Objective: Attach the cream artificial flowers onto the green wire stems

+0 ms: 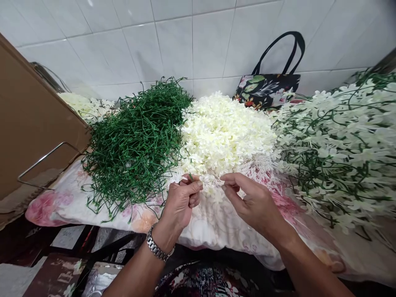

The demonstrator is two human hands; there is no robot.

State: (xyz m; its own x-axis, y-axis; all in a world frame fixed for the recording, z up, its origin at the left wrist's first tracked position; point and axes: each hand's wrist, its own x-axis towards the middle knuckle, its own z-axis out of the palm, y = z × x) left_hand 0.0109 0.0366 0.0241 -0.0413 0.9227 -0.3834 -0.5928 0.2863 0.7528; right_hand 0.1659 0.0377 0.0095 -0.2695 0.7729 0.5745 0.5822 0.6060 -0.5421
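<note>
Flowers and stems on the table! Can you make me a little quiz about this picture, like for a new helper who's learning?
1. Pick one: which hand is nearer the green stems?
A) left hand
B) right hand

2. True or false: the bag has a flowery pattern.

3. Fill in: in the picture, the middle white flowers lie to the ____ of the green stems.

Key: 1. A; 2. true; 3. right.

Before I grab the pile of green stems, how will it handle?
The green stems are probably light, being so thin. They'll likely come up in tangled clumps, as they crisscross throughout. Some jut upward, so they may be springy rather than limp.
</note>
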